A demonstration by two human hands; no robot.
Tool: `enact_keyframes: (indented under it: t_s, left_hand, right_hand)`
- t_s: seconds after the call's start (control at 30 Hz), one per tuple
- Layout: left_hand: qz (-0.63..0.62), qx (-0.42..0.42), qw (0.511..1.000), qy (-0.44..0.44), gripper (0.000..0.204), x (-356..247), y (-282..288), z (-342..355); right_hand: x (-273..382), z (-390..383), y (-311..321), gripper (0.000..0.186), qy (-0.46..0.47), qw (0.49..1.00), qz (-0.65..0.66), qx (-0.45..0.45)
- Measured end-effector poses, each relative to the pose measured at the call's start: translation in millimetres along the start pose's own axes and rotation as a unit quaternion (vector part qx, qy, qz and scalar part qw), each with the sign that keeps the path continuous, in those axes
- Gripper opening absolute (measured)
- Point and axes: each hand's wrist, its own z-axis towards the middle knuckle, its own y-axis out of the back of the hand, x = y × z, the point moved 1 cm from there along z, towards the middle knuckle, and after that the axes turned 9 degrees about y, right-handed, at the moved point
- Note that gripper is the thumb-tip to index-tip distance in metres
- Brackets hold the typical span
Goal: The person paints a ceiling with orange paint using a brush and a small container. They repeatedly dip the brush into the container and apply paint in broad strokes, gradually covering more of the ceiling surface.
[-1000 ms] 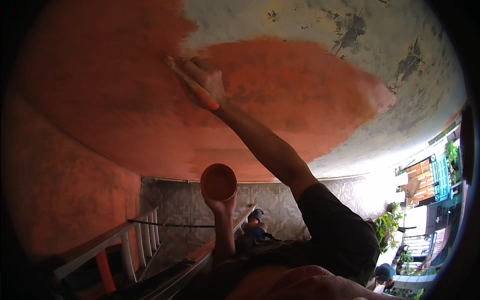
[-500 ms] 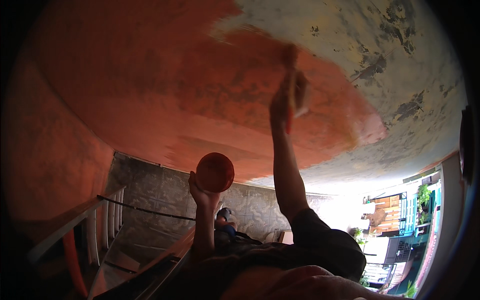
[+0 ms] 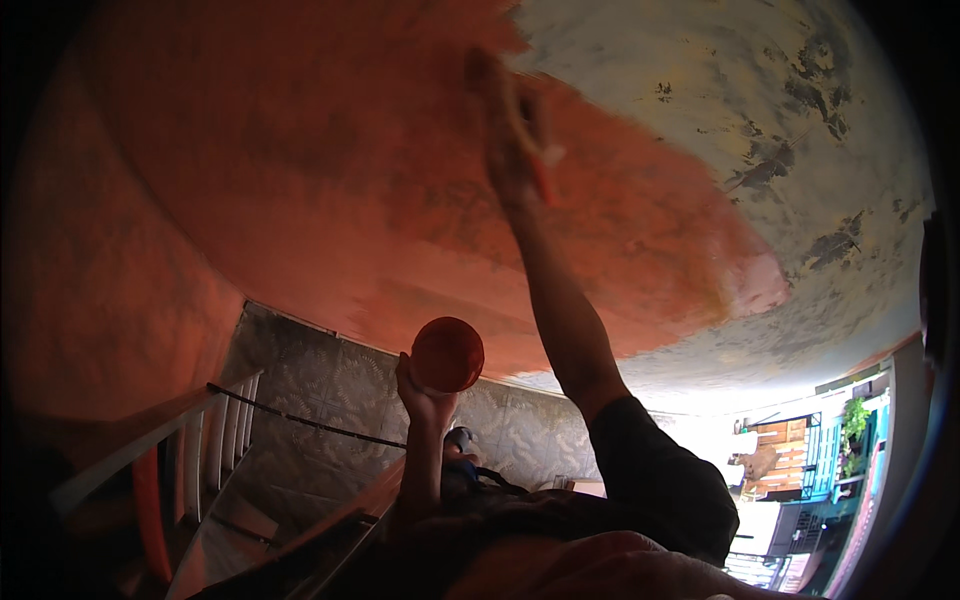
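Head view: right hand [image 3: 508, 162] grips blurred brush [image 3: 519, 128]; left hand [image 3: 428, 406] holds cup [image 3: 447, 324], interior unclear.

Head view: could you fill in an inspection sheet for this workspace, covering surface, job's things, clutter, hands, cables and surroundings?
Surface: wall, orange-red across the left and centre, patchy grey with dark marks toward the right.
Job's things: brush, blurred; round orange-red container, contents too dim to tell.
Clutter: ladder at lower left, patterned floor tiles beyond.
Hands: right hand grips the brush, wall contact unclear; left hand holds the container.
Cables: dark cord or strap at the ladder; cannot tell which.
Surroundings: greenery and wooden slats in bright light at right.
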Motion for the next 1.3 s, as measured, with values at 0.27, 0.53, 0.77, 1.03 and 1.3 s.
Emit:
enact_keyframes:
  t_s: [0.27,0.53,0.77,1.03,1.3]
  left_hand:
    - [-0.001,-0.021,1.0,0.006,0.059,3,-6,3]
    - [-0.001,-0.058,0.998,-0.022,0.066,1,4,9]
    - [0.051,-0.032,0.998,-0.001,0.069,0,-2,3]
    - [0.056,-0.095,0.994,-0.027,0.067,2,5,-3]
    - [0.093,-0.102,0.99,-0.007,0.071,9,8,10]
  right_hand:
    - [-14,-39,49,0.016,-0.229,0.968,0.058,-0.082]
    - [1,-13,16,0.02,-0.097,0.993,-0.04,-0.05]
    - [24,-13,14,0.016,-0.03,0.999,0.011,-0.032]
    - [-51,-58,72,0.023,-0.089,0.974,-0.024,-0.204]
    - [-100,-79,205,0.023,-0.112,0.946,-0.013,-0.303]
